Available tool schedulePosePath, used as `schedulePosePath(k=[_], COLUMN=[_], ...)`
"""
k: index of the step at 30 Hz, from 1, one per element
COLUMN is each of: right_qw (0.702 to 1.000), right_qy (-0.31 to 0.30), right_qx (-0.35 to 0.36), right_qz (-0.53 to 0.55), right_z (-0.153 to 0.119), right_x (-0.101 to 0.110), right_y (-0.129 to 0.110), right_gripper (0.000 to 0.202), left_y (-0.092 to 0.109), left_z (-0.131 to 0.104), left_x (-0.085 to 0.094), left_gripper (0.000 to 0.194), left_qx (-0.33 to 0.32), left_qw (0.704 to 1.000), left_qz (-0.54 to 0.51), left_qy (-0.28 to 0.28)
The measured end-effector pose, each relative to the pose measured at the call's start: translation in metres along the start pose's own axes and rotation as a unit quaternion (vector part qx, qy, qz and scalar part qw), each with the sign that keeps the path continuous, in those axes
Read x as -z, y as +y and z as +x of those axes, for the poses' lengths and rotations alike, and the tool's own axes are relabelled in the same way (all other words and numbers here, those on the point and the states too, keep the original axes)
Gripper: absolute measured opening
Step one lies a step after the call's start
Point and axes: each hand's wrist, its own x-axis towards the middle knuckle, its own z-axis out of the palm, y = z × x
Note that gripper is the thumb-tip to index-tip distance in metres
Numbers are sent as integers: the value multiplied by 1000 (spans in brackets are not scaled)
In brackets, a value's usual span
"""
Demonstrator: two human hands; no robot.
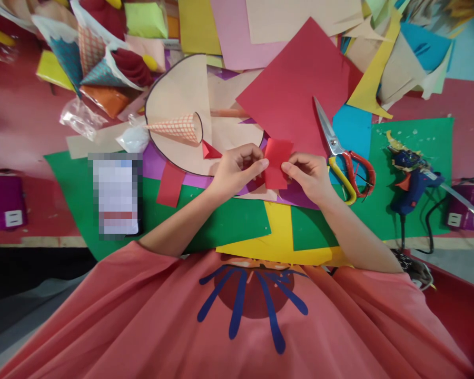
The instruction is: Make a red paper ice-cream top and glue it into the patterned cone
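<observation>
A small red paper strip (277, 164) is held up between my two hands, with a faint crease across it. My left hand (243, 166) pinches its left edge between thumb and fingers. On the opposite edge, my right hand (306, 171) grips it the same way. Under my hands lies a cream paper disc (174, 95) with a dark outline. A checked paper cone (179, 128) rests on the disc, and a folded red paper piece (210, 150) sits beside it. Another red strip (170, 184) lies left of my left forearm.
Scissors (335, 145) with red and yellow handles lie open right of my right hand. A blue glue gun (413, 192) with a cord stands further right. A phone (116, 196) lies left. Behind are a large red sheet (300, 73), paper scraps and wrapped paper cones (102, 58).
</observation>
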Motion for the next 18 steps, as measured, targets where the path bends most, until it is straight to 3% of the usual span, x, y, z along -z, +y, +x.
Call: schedulePosePath(k=[18], right_qw=[999], right_qy=[-40], right_qx=[4], right_qz=[-28], right_z=[-2], right_x=[0], right_y=[0], right_gripper=[38], left_y=[0], left_z=[-1], left_x=[2], left_gripper=[36], left_qx=[-39], left_qw=[999], left_qz=[31], left_qy=[22])
